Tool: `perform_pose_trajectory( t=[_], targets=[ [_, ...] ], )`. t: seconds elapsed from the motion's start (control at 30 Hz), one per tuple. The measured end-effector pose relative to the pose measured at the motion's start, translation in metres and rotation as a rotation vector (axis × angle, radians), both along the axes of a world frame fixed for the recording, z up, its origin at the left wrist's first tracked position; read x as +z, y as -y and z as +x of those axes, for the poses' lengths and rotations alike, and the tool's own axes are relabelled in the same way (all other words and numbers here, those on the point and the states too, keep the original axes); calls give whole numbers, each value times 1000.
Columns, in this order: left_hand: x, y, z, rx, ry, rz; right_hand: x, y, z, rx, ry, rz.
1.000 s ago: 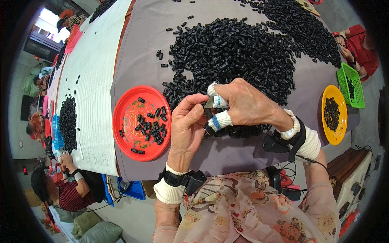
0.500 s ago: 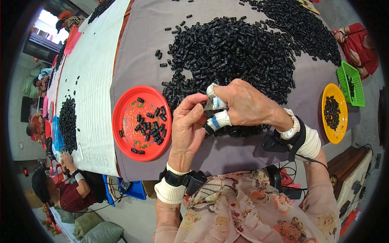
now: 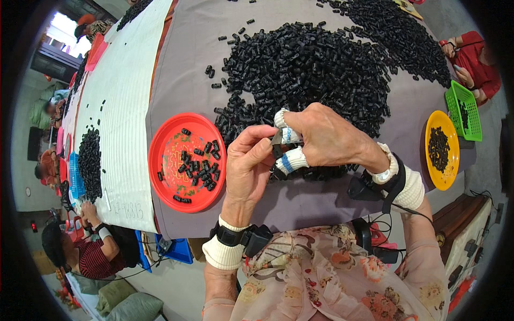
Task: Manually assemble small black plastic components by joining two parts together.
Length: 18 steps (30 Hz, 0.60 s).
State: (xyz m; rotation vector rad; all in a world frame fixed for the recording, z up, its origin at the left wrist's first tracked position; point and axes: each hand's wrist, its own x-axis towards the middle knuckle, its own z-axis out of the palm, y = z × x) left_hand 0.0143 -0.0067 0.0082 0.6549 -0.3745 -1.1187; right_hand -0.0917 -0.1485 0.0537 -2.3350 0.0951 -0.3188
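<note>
Over the front of the table my two hands meet, fingertips close together. My left hand (image 3: 247, 163) is closed, thumb and forefinger pinching a small black cylindrical part (image 3: 277, 151), mostly hidden by the fingers. White cloth finger covers with blue marks wrap the thumb and a finger of my right hand (image 3: 326, 136). Between those covered fingers sits a small flat grey blade (image 3: 277, 138), its edge against the left fingertips and the part. Behind both hands rises a big pile of black parts (image 3: 305, 75). Left of my left hand, a red plate (image 3: 160, 184) holds loose black parts.
To the right stand a yellow plate (image 3: 448, 179) and a green basket (image 3: 470, 101), both with black parts. Another pile (image 3: 396, 43) lies at the far right, near a person in red (image 3: 474, 64). A co-worker in stripes (image 3: 96, 251) sits at the left white table.
My hands stay in nearly the same place. The black part has turned or slipped lower between the fingers, and the left fingertips have shifted slightly. The person in red has moved their hands.
</note>
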Motion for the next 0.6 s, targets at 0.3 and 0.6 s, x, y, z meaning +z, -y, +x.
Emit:
perform_pose_trajectory(
  t=[0.3,0.6],
  targets=[
    [1,1,0,21,60,28,-1,-1,-1,-6,-38,-59],
    [5,0,-1,82,117,69,-4,-3,0,-5,-97,-95]
  ],
)
